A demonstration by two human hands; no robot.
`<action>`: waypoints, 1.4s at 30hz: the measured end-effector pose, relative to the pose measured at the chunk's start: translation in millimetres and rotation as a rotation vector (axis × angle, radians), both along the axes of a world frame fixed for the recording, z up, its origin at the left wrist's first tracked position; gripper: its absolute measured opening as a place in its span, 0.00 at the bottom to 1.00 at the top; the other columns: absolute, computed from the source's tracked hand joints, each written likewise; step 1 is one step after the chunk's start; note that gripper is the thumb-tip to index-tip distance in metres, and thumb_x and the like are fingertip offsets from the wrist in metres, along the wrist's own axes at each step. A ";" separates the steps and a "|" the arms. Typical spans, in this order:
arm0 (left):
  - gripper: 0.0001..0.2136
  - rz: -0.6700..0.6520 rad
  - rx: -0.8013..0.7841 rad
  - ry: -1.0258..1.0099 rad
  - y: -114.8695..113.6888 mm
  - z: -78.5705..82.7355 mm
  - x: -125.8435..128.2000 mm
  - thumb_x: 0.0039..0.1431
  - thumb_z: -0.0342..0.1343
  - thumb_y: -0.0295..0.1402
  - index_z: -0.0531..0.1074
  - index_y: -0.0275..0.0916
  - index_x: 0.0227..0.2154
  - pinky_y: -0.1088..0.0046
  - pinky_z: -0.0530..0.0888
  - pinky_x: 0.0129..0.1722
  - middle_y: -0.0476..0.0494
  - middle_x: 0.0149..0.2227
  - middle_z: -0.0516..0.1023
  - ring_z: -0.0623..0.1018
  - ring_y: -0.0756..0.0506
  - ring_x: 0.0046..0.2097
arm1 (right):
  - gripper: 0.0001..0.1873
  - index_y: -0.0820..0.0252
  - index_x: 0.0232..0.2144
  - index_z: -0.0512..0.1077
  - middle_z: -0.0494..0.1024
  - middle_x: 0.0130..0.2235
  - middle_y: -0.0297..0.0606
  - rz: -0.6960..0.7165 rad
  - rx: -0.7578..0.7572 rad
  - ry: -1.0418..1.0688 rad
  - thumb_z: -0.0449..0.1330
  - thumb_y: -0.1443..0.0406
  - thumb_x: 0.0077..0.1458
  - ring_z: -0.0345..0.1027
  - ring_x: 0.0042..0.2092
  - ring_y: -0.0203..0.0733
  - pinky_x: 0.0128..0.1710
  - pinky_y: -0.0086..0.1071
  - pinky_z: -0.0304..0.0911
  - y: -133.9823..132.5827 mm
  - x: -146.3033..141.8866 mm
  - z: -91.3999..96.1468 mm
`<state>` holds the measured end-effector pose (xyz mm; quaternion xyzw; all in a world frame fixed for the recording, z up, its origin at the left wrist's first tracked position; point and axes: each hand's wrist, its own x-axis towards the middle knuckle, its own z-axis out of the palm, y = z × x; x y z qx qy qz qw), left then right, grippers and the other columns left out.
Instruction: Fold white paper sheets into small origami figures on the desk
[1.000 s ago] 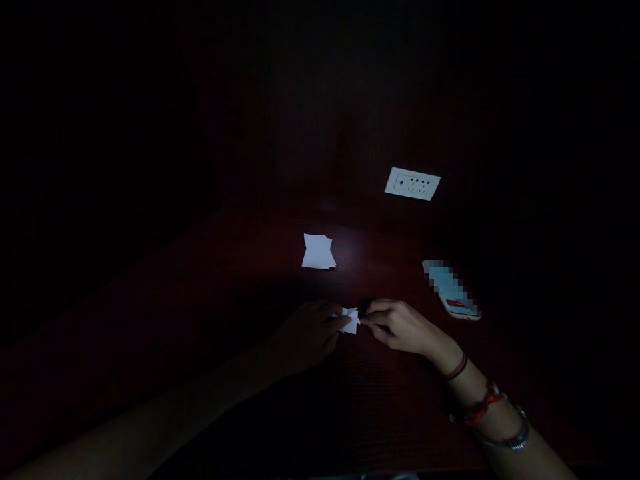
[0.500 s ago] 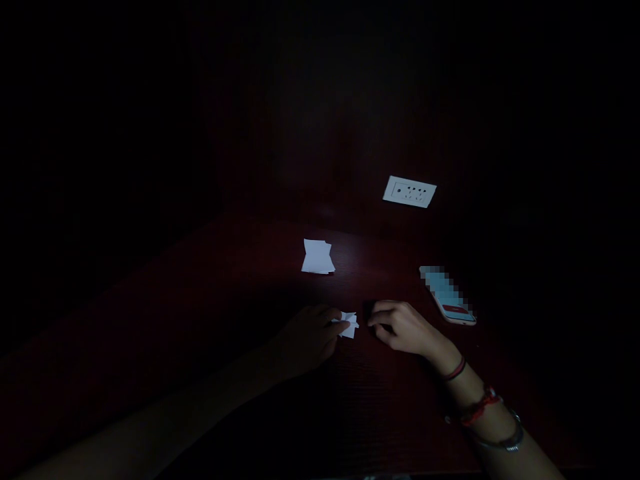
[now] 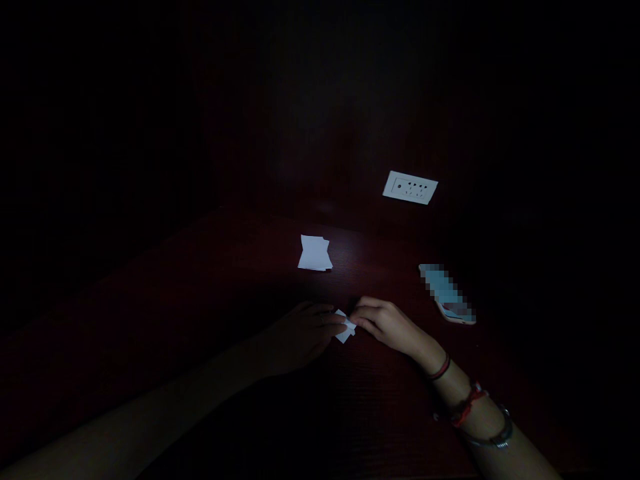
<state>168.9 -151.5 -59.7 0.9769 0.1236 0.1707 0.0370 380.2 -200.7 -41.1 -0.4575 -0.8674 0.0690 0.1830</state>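
A small folded piece of white paper lies on the dark red tabletop between my hands, partly covered by fingers. My left hand, in deep shadow, has its fingers reaching over the paper from the left and holding it. From the right, my right hand is closed, its thumb and fingertips pinched on the paper's right edge. Beyond both hands sits a short stack of white paper sheets, its sheets slightly out of line.
To the right a phone lies face up, its screen blurred out. A white socket plate is fixed to the wall behind the dark red table. Much of the surroundings is too dark to make out.
My right hand has moved left from beside the paper to its right edge. The folded paper has turned a little, and the left hand's fingers reach further over it.
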 end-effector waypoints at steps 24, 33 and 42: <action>0.19 -0.015 -0.017 -0.003 -3.3 -6.4 6.6 0.53 0.44 0.24 0.56 0.42 0.49 0.65 0.58 0.48 0.46 0.49 0.62 0.61 0.45 0.49 | 0.07 0.64 0.27 0.64 0.66 0.28 0.37 -0.157 -0.057 0.073 0.48 0.69 0.52 0.60 0.30 0.33 0.31 0.25 0.57 11.5 -7.0 -7.9; 0.20 -0.006 -0.043 0.028 -5.6 -2.8 8.5 0.52 0.44 0.23 0.56 0.42 0.49 0.65 0.57 0.48 0.48 0.49 0.61 0.60 0.45 0.50 | 0.05 0.63 0.25 0.64 0.66 0.28 0.36 -0.186 -0.048 0.087 0.49 0.71 0.51 0.60 0.30 0.32 0.31 0.25 0.55 12.1 -8.6 -9.0; 0.21 -0.010 -0.045 0.050 -7.1 -1.0 9.1 0.51 0.44 0.22 0.55 0.41 0.50 0.66 0.56 0.48 0.48 0.51 0.60 0.59 0.46 0.51 | 0.05 0.63 0.24 0.64 0.67 0.27 0.35 -0.223 -0.060 0.120 0.50 0.72 0.49 0.60 0.30 0.32 0.30 0.25 0.55 12.6 -10.3 -8.5</action>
